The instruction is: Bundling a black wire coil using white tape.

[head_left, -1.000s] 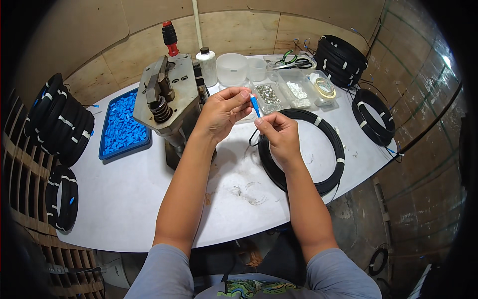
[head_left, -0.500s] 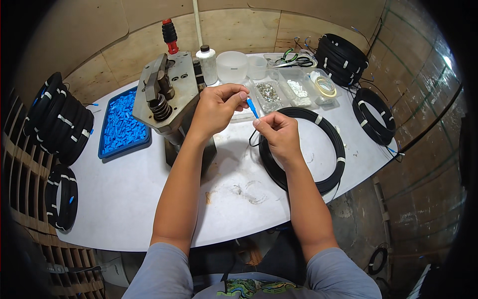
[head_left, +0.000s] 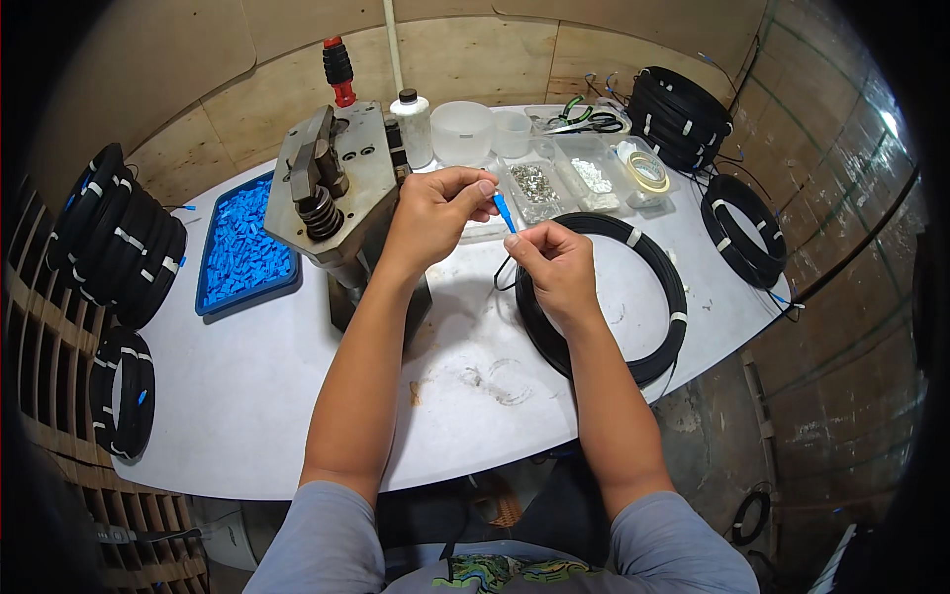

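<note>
Hardly anything has moved: both hands stay pinched together beside the metal press point(head_left: 332, 188).
Over the black cable coil point(head_left: 604, 297) on the counter point(head_left: 247, 396), left hand point(head_left: 435, 213) and right hand point(head_left: 549, 267) grasp a small blue connector point(head_left: 503, 210).

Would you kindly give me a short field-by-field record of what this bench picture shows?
Left hand: pinches the small blue plastic connector at its top.
Right hand: grip closed on the thin black cable end below the connector.
Under right hand: large black cable coil with white ties, flat on the white table.
Beside left forearm: grey metal hand press with red-tipped lever.
Left of press: blue tray of blue connectors.
Back row: clear plastic boxes of small parts, white bottle.
</note>
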A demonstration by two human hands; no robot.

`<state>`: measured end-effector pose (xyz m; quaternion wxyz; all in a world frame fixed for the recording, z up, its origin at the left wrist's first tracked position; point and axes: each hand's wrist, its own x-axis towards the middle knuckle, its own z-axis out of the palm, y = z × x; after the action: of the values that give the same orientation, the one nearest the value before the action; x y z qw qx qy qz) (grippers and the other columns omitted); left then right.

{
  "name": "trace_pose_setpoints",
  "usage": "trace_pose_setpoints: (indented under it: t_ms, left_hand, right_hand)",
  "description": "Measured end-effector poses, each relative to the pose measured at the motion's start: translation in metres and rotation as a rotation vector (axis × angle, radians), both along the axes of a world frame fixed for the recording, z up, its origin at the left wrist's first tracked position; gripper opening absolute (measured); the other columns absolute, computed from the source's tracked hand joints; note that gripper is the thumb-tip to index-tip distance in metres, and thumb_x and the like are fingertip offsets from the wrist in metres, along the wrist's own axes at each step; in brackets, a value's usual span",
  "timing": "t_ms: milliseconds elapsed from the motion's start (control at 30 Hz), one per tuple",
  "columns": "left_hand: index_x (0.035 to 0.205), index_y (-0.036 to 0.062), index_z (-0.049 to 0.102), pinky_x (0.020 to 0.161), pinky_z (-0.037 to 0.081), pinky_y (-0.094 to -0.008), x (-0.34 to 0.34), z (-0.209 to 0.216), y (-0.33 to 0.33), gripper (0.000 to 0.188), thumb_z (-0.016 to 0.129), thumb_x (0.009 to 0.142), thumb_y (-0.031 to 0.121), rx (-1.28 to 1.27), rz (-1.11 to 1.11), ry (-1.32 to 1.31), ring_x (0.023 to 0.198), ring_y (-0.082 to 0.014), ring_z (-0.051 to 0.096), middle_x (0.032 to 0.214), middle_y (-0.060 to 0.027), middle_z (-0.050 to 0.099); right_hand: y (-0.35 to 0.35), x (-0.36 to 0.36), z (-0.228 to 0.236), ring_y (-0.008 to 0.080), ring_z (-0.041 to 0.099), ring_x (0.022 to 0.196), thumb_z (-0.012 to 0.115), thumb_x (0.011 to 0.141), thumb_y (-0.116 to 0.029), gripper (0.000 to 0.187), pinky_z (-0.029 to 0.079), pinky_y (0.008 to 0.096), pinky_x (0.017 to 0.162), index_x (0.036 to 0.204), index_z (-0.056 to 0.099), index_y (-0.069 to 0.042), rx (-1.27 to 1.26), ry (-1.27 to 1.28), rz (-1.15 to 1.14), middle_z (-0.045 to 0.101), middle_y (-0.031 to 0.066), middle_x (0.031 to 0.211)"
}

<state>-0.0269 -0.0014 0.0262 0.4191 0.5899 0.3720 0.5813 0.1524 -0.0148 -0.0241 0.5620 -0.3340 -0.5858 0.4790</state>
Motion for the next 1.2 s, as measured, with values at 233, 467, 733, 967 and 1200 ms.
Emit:
trace_pose_setpoints:
  t_ms: [233,467,733,967,1200]
  left_hand:
    - [0.104,-0.0047,0.07,0.072,0.057,-0.0267,0.004,0.001,-0.001,0.023,0.068,0.094,0.016,0.011,-0.019,-0.015,0.077,-0.012,0.067,0.088,-0.0085,0.072]
    - [0.117,-0.0034,0.065,0.076,0.057,-0.0286,0.014,-0.005,0.0,0.029,0.068,0.094,0.014,0.05,-0.107,-0.033,0.082,-0.0129,0.067,0.094,-0.0099,0.072]
    - [0.124,0.0009,0.058,0.078,0.057,-0.0283,0.019,-0.009,-0.001,0.035,0.068,0.09,0.003,0.058,-0.119,-0.092,0.084,-0.0134,0.067,0.094,-0.0116,0.071]
    - [0.123,0.0009,0.058,0.076,0.056,-0.0276,0.02,-0.009,-0.001,0.034,0.067,0.09,0.003,0.051,-0.129,-0.064,0.08,-0.0121,0.067,0.089,-0.0096,0.071]
    - [0.121,0.0007,0.058,0.074,0.055,-0.0266,0.019,-0.011,0.001,0.033,0.068,0.089,0.005,0.062,-0.132,-0.052,0.078,-0.0109,0.066,0.086,-0.0078,0.071]
  right_hand:
    - [0.0,0.0,0.0,0.001,0.046,0.059,0.076,0.087,-0.014,0.015,0.036,0.0189,0.054,0.082,0.068,-0.001,0.015,-0.007,-0.018,0.062,-0.0037,0.069]
    - [0.001,0.001,0.0,0.0014,0.049,0.062,0.074,0.089,-0.014,0.015,0.039,0.0192,0.057,0.085,0.068,-0.001,0.019,0.066,-0.013,0.063,-0.0029,0.071]
    - [0.001,-0.002,0.001,0.0015,0.049,0.063,0.074,0.09,-0.014,0.015,0.039,0.0192,0.058,0.084,0.067,-0.002,0.03,0.083,-0.019,0.062,-0.0029,0.072]
    - [0.002,-0.002,-0.002,0.0013,0.047,0.061,0.074,0.09,-0.015,0.016,0.038,0.0195,0.056,0.083,0.067,-0.003,0.041,0.097,-0.023,0.061,-0.0041,0.07]
    - [0.002,-0.001,-0.003,0.0012,0.046,0.061,0.074,0.09,-0.016,0.017,0.038,0.0195,0.056,0.082,0.067,-0.003,0.044,0.101,-0.029,0.061,-0.0044,0.07]
